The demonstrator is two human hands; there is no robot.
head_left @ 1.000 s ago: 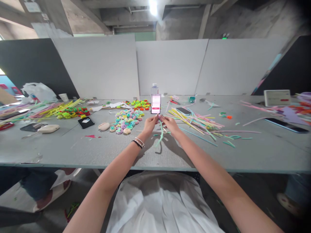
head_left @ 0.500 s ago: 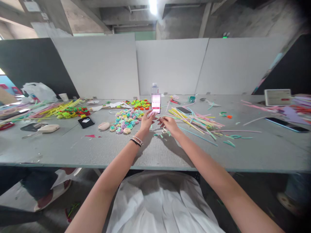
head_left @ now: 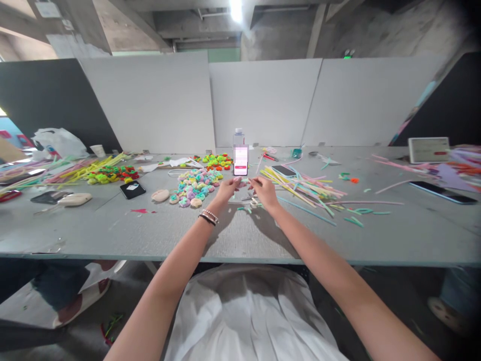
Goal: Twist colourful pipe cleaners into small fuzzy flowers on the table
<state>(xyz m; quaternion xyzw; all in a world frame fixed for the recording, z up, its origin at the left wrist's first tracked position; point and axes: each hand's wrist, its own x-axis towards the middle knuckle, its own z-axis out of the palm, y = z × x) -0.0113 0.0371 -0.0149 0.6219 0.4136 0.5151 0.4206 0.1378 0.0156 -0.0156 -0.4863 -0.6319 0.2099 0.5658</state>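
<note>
My left hand (head_left: 226,190) and my right hand (head_left: 264,191) face each other above the middle of the grey table (head_left: 240,238). Their fingers are closed around the ends of a small pale piece (head_left: 244,183), pinkish at the left and light green near the middle. Just beyond them a phone (head_left: 240,160) with a lit screen stands upright against a clear bottle (head_left: 238,137). Scissors (head_left: 254,202) and small green snippets lie below my hands. Left of my left hand is a pile of pastel fuzzy pieces (head_left: 195,186).
Pastel fuzzy stems (head_left: 304,188) lie to the right, beside a dark phone (head_left: 283,171). A black phone (head_left: 133,188), a pink oval object (head_left: 160,195) and red-green fuzzy pieces (head_left: 112,174) lie left. Another person's foot (head_left: 75,304) shows under the table.
My left hand has lowered slightly and its fingers have drawn together on the small piece. The lower part of the upright phone now shows more fully.
</note>
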